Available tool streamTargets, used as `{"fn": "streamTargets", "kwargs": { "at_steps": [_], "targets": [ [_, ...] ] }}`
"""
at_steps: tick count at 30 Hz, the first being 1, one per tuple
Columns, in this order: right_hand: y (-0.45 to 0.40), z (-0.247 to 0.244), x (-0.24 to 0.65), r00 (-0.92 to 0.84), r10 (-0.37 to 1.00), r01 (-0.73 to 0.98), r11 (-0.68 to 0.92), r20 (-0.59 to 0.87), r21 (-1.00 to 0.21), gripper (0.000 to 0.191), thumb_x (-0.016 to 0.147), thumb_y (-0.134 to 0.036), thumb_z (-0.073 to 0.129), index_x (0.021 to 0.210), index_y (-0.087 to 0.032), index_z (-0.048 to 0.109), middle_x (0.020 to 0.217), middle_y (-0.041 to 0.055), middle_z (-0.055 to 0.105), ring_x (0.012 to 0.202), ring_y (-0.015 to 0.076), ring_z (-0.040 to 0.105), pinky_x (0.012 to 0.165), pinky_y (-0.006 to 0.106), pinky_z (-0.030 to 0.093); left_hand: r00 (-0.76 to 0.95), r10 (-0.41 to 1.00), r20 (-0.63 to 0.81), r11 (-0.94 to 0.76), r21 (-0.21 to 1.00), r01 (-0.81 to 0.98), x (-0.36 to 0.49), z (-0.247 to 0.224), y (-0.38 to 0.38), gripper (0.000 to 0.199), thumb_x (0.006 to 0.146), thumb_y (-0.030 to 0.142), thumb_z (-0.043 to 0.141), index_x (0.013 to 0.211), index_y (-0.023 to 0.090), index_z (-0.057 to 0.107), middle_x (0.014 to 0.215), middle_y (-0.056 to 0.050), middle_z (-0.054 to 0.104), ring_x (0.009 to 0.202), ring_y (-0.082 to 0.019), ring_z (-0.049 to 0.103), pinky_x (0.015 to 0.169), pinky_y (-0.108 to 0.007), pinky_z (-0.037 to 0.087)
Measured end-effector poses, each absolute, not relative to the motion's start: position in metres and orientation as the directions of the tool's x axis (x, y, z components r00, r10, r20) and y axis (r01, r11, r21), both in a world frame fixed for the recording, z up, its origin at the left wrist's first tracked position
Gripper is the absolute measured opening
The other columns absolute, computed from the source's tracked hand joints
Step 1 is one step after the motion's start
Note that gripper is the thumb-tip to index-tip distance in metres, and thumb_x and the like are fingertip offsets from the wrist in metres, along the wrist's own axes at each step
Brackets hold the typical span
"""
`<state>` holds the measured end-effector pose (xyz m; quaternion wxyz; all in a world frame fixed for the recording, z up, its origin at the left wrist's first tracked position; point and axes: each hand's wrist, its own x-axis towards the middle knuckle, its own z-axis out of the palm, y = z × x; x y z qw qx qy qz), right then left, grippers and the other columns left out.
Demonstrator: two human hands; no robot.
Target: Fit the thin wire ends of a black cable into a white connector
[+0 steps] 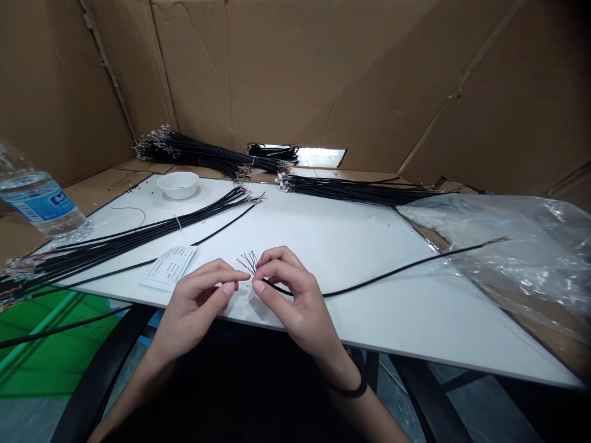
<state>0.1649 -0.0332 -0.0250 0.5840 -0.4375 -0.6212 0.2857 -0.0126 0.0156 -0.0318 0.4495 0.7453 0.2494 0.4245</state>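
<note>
My right hand (290,292) pinches a black cable (369,285) near its stripped end. Thin coloured wires (248,261) fan out from that end, pointing up and away from me. From my fingers the cable curves to the right across the white table, and its far end also shows bare wires. My left hand (203,301) is just left of the fanned wires. Its index finger is stretched out, with the tip close to the wires and the right fingertips. The left thumb is apart from the index finger, and I see nothing held there. A dark band circles my right wrist.
Bundled black cables (133,237) lie left on the white table (415,320), beside a paper slip (168,269) and white bowl (178,185). More cable bundles (198,152) line the back. A water bottle (41,200) stands left; clear plastic (508,246) lies right. Cardboard walls (286,74) surround the table.
</note>
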Motion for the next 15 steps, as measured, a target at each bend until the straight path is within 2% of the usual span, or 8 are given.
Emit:
{"fn": "streamTargets", "kwargs": {
  "at_steps": [4, 9, 15],
  "targets": [
    [-0.0305, -0.0274, 0.1638, 0.090, 0.875, 0.232, 0.446, 0.476, -0.864, 0.010, 0.086, -0.021, 0.060, 0.077, -0.020, 0.065, 0.092, 0.0037, 0.055, 0.085, 0.0164, 0.057, 0.071, 0.029, 0.048, 0.536, 0.797, 0.278, -0.271, 0.958, -0.094, -0.0149, -0.0316, 0.0163, 0.024, 0.093, 0.024, 0.061, 0.110, 0.029, 0.076, 0.092, -0.002, 0.064, 0.062, -0.008, 0.058, 0.057, -0.021, 0.051],
    [-0.0303, -0.0280, 0.1639, 0.102, 0.863, 0.248, 0.459, 0.494, -0.853, 0.010, 0.086, -0.021, 0.060, 0.077, -0.020, 0.066, 0.091, 0.0041, 0.055, 0.086, 0.0167, 0.057, 0.072, 0.029, 0.048, 0.410, 0.889, 0.202, -0.148, 0.976, -0.159, -0.0095, -0.0352, 0.0176, 0.019, 0.081, 0.023, 0.076, 0.099, 0.023, 0.078, 0.082, -0.002, 0.074, 0.067, -0.012, 0.067, 0.066, -0.022, 0.057],
    [-0.0317, -0.0298, 0.1632, 0.101, 0.845, 0.236, 0.493, 0.526, -0.837, 0.010, 0.086, -0.022, 0.060, 0.078, -0.020, 0.067, 0.090, 0.0039, 0.055, 0.085, 0.0166, 0.058, 0.073, 0.029, 0.050, 0.435, 0.887, 0.156, -0.091, 0.982, -0.167, -0.0057, -0.0370, 0.0175, 0.011, 0.078, 0.024, 0.078, 0.088, 0.019, 0.078, 0.076, -0.003, 0.076, 0.066, -0.014, 0.069, 0.064, -0.023, 0.058]
  ]
}}
